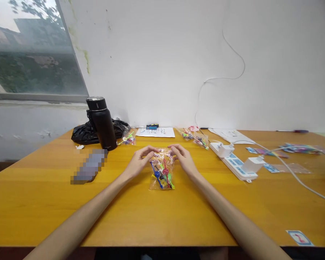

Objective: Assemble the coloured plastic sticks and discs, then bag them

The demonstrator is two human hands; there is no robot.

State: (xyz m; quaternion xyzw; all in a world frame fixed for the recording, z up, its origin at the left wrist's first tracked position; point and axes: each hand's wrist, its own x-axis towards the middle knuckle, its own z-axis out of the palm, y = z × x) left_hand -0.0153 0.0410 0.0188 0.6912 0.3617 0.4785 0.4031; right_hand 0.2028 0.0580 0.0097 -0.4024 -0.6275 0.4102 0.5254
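Observation:
A clear plastic bag (162, 171) lies on the wooden table in front of me, with several small blue, red, yellow, green and black plastic pieces inside. My left hand (141, 159) pinches the bag's upper left corner between thumb and fingers. At the upper right corner, my right hand (183, 159) grips the bag in the same way. The top edge is stretched between both hands, while the lower part with the pieces points toward me.
To the left stand a black bottle (101, 122), a black plastic bag (82, 133) and a blurred phone (90, 166). A power strip (234, 162) with white chargers and cables is at right. Similar filled bags (128, 136), papers (158, 132) and a screwdriver (152, 126) lie along the back.

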